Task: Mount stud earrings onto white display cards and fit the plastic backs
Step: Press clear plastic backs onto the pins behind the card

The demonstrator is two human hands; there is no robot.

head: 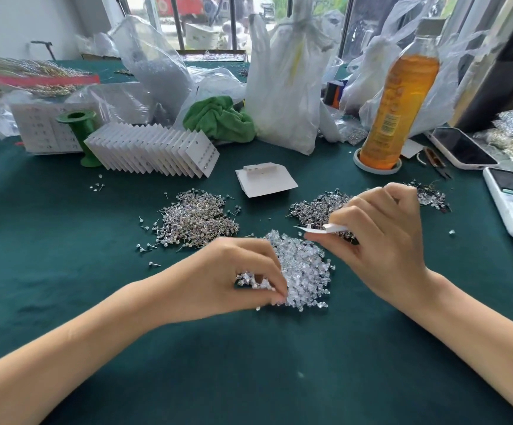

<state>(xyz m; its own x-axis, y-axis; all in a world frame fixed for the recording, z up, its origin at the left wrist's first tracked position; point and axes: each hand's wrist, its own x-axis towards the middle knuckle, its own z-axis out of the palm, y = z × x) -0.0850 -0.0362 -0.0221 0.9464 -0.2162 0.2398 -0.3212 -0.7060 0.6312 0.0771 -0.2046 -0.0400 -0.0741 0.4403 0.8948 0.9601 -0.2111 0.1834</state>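
A person sits at a table covered in dark green cloth (pixel 65 286); two bare hands work over small heaps of jewellery parts. The right hand (pixel 384 240) pinches a white card (pixel 325 229) by one edge, held flat and edge-on just above the heaps; whether studs sit in it cannot be told. The left hand (pixel 233 277) curls its fingertips into the heap of clear plastic backs (pixel 304 271), pinching at a few; the exact number in its grip is hidden.

The card looks thin, light and easily creased, so the edge seems the safest hold; the backs look tiny, slick and soft, probably best taken one at a time between fingertip and thumb.

Counted: one heap of backs; two main heaps of stud earrings, one at left (pixel 193 219) and one behind the right hand (pixel 316 207), with a smaller scatter (pixel 429 196) further right; one fanned row of cards (pixel 154 150), too many to count surely; one folded piece of white card (pixel 264 179).
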